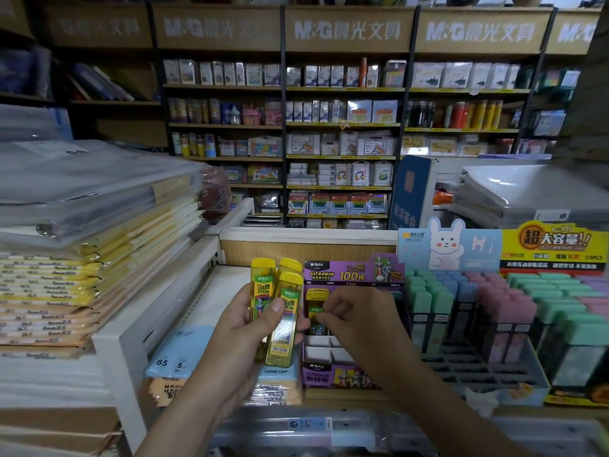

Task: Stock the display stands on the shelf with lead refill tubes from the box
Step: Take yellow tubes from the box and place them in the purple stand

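Left hand (244,328) gripped three yellow lead refill tubes (283,318) in a fan, caps up, thumb pressed across their fronts. Right hand (359,318): fingers (329,311) curled in a pinch on a fourth tube (315,303), which stood in a back-left cell of the purple display stand (329,371) on the shelf (224,291). The front cells (324,349) were unfilled.

Judgement: the tubes are light, rigid and made of smooth plastic, so the fan could slip. The leads inside are brittle, so avoid drops. Best hold is a pinch on the flat sides just under the cap, lowering straight into a cell.
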